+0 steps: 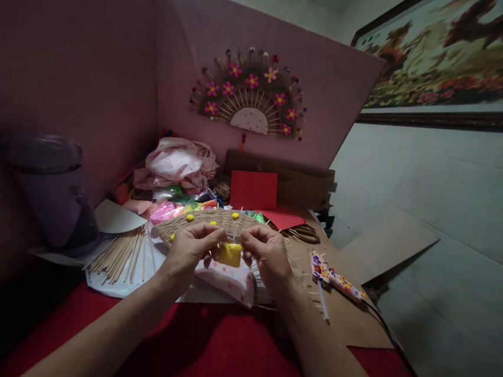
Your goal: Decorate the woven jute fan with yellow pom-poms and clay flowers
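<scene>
While the left hand [191, 243] and right hand [268, 252] meet mid-frame, each with a narrow grip, they hold a small yellow packet [229, 255] between them; fingers cover its sides, and its clear upper part is hard to make out. Just behind, a twine-covered arc [202, 216] with yellow dots is partly hidden by the hands. Wooden sticks [123, 254] lie left of centre on the counter [201, 343], a floral glue gun [337, 278] at right. Shadow blurs the purplish container [54, 184] at left; the framed picture [450, 68] is cut off upper right.
</scene>
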`<action>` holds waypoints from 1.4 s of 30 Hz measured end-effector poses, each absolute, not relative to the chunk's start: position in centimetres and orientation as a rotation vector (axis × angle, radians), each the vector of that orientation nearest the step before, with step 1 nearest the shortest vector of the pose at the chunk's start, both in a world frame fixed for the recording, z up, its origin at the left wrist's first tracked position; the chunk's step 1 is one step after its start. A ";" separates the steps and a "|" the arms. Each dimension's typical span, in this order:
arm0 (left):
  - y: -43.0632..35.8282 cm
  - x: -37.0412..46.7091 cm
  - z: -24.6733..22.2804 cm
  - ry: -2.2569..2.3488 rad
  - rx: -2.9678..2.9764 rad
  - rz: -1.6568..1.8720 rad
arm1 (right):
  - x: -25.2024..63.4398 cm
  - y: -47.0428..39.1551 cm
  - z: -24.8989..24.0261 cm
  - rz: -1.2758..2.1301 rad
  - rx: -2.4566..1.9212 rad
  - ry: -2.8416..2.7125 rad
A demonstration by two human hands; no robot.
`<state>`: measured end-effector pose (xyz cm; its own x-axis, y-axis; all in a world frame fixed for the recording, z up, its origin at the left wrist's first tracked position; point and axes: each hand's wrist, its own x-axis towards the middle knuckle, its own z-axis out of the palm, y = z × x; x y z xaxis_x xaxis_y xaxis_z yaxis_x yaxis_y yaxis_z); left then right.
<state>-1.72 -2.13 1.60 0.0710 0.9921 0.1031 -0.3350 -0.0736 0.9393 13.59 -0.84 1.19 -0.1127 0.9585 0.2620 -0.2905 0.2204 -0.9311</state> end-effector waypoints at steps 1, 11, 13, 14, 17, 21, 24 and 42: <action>-2.1 -1.8 1.6 0.871 1.072 1.342 | 13.6 -0.9 1.2 1.255 -0.739 -1.234; -2.6 -1.7 2.3 0.896 1.164 1.323 | 13.1 -1.5 1.4 1.194 -0.763 -1.397; -2.5 -1.8 2.2 0.894 1.169 1.312 | 13.2 -1.4 1.3 1.191 -0.748 -1.368; -2.5 -1.8 2.1 0.894 1.154 1.318 | 13.2 -1.3 1.3 1.206 -0.739 -1.358; -2.3 -2.0 1.9 0.905 1.099 1.351 | 13.3 -1.2 1.1 1.263 -0.722 -1.348; -2.2 -1.9 1.7 0.913 1.129 1.393 | 13.3 -1.3 1.1 1.223 -0.745 -1.315; -2.2 -1.8 1.8 0.871 1.122 1.380 | 13.3 -1.4 1.2 1.218 -0.754 -1.286; -1.8 -1.7 1.2 0.765 1.031 1.195 | 13.1 -1.0 1.3 1.244 -0.757 -1.224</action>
<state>-1.74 -1.83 1.18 0.2260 0.9731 0.0448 -0.3667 0.0424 0.9294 13.08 -1.02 1.27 -0.1161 0.9577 0.2634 -0.2790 0.2231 -0.9340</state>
